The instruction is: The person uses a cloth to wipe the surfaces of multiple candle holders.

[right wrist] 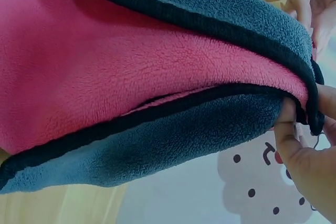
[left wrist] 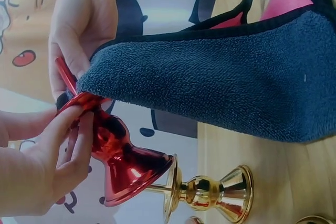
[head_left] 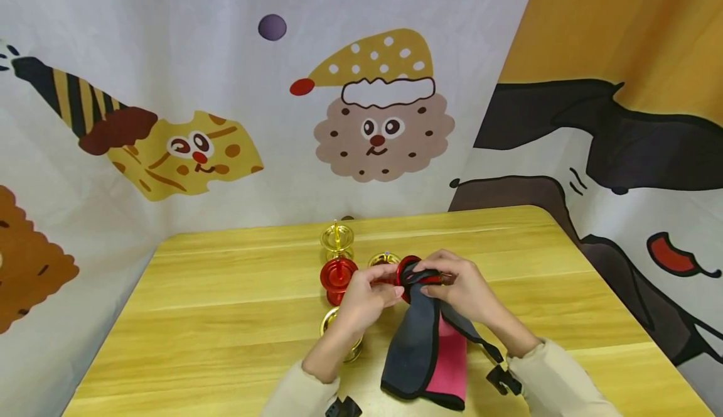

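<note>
In the left wrist view, a shiny red candlestick [left wrist: 139, 169] with a thin spike tilts in the air above the table. My left hand [head_left: 367, 294] grips it just under its dish. A towel cloth [head_left: 411, 345], blue-grey on one face and pink [right wrist: 131, 66] on the other with black edging, hangs down from my right hand [head_left: 465, 285]. Thumb and fingers of that hand pinch the cloth's gathered end against the candlestick's dish, beside the spike. The cloth and fingers partly hide the dish.
Left of the hands stand a gold candlestick [head_left: 337, 239] at the back, a red one [head_left: 339, 277] and another gold one [head_left: 353, 350], partly behind my left forearm. One more gold candlestick [head_left: 384, 257] stands behind the hands. A printed curtain [head_left: 226, 90] borders the wooden table [head_left: 226, 316].
</note>
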